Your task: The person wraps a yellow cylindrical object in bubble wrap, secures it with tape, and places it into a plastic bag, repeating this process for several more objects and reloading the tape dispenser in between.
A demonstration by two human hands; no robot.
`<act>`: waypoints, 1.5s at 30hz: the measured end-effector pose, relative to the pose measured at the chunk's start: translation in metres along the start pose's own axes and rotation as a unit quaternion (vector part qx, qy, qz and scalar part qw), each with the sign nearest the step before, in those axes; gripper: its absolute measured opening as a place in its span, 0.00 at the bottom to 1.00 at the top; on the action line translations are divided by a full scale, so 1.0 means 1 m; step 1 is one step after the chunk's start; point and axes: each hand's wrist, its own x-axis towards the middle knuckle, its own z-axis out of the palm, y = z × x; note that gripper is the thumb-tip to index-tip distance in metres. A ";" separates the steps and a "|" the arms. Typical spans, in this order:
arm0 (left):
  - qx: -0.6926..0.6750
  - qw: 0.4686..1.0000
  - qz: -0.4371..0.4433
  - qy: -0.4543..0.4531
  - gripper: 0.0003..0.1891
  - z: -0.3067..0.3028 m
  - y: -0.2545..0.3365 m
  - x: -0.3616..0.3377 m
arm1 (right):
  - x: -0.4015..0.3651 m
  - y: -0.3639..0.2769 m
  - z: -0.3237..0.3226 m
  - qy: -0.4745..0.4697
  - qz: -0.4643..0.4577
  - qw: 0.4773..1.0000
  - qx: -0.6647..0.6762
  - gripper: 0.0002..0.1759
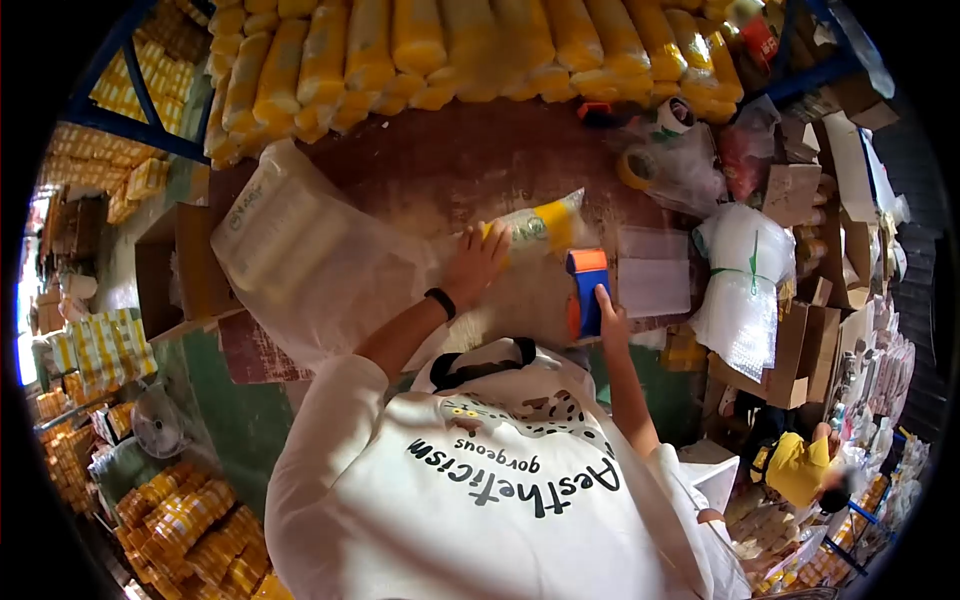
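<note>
My left hand (474, 266) lies flat with fingers spread on the near end of a clear plastic package (540, 228) that has a yellow band and green print. My right hand (613, 322) grips a blue and orange tape dispenser (591, 287), held just right of the package. A large translucent plastic bag (300, 250) with pale contents spreads beside my left forearm. The worn reddish table (420, 165) lies under these things. What exactly the package contains cannot be made out.
Yellow wrapped rolls (420, 40) line the table's back. Tape rolls (634, 168) and clear plastic lie at back right. A bubble-wrap bundle (745, 270) stands at right near cardboard boxes (800, 350). An open carton (185, 265) sits left. A person in yellow (795, 468) is lower right.
</note>
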 end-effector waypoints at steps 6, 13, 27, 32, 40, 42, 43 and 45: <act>-0.062 0.989 0.099 0.089 0.42 0.007 -0.010 -0.026 | 0.001 0.030 -0.035 0.093 -0.110 0.985 0.096 0.24; -0.374 0.893 -0.204 -0.147 0.35 0.032 -0.054 -0.058 | -0.003 0.047 -0.035 0.148 -0.104 0.971 0.157 0.28; -0.608 0.739 -0.255 0.136 0.07 -0.004 -0.042 -0.073 | -0.011 0.049 -0.038 0.057 -0.067 0.963 0.256 0.35; -0.678 0.681 -0.244 0.128 0.07 -0.090 -0.007 -0.055 | -0.008 0.054 -0.043 0.065 -0.047 0.972 0.221 0.33; -0.689 0.667 -0.234 0.159 0.07 -0.155 0.046 -0.065 | 0.006 0.068 -0.033 0.121 -0.169 0.953 0.220 0.26; -0.679 0.684 -0.250 0.092 0.06 -0.187 0.048 -0.071 | -0.002 0.056 -0.032 0.095 -0.162 0.957 0.221 0.27; -0.668 0.687 -0.273 0.088 0.06 -0.187 0.051 -0.069 | 0.007 0.062 -0.030 0.087 -0.154 0.964 0.200 0.27; -0.631 0.733 -0.245 0.074 0.05 -0.187 0.056 -0.064 | 0.026 0.081 -0.024 0.065 -0.136 0.976 0.154 0.28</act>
